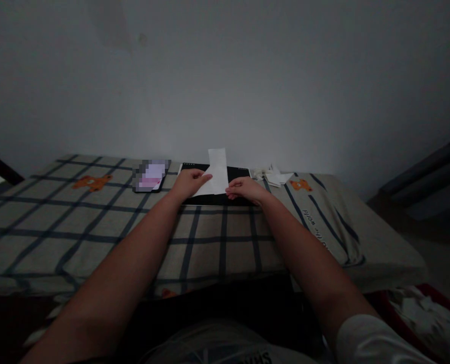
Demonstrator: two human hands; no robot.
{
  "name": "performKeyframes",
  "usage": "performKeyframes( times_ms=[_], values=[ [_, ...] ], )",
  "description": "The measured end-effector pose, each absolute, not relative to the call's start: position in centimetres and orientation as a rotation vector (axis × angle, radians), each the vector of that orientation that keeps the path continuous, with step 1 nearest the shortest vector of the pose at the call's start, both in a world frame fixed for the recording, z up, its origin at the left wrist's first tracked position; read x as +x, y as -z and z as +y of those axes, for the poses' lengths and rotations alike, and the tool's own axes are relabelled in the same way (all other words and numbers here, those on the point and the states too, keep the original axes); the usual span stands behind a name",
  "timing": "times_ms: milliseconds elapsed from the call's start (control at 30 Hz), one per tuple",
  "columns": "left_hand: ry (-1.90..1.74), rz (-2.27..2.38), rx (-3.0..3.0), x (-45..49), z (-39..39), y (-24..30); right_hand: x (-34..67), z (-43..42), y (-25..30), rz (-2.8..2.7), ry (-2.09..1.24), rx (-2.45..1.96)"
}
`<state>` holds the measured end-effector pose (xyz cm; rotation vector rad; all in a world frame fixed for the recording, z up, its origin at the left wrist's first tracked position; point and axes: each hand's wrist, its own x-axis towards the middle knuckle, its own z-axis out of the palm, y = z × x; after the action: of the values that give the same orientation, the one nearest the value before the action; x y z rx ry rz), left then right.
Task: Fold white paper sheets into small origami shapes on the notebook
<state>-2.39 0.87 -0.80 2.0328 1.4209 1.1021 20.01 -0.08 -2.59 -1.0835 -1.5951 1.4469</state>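
A folded white sheet of paper (217, 174) lies over a flat black board (240, 174), with one narrow strip sticking up toward the wall. My left hand (190, 183) grips the paper's left side, its thumb lying on top and its other fingers mostly hidden. At the lower right corner of the paper, my right hand (245, 189) pinches the edge between thumb and fingertips. Several white paper scraps (278, 177) lie just right of the board.
A phone or tablet (152, 176) with a lit, partly blurred screen rests left of the board. The checked cloth (209, 227) covers the surface, which ends against a grey wall (225, 76). A red bin (429, 303) full of crumpled white paper stands low at the right.
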Motion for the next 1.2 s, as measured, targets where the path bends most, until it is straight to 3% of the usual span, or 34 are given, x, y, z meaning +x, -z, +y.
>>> performKeyframes(
  times_ms=[367,767,1200],
  values=[
    [-1.215,1.362,1.963,-2.1,0.4,0.21,19.52,-0.46,2.43,-1.6,-1.4,-1.118],
    [-1.042,1.338,1.859,-1.89,0.49,0.87,19.44,-0.01,2.5,-1.553,-1.245,-1.067],
    [-1.062,1.345,2.113,-1.53,0.39,1.18,19.38,0.18,2.66,-1.501,-1.24,-1.056]
  ],
)
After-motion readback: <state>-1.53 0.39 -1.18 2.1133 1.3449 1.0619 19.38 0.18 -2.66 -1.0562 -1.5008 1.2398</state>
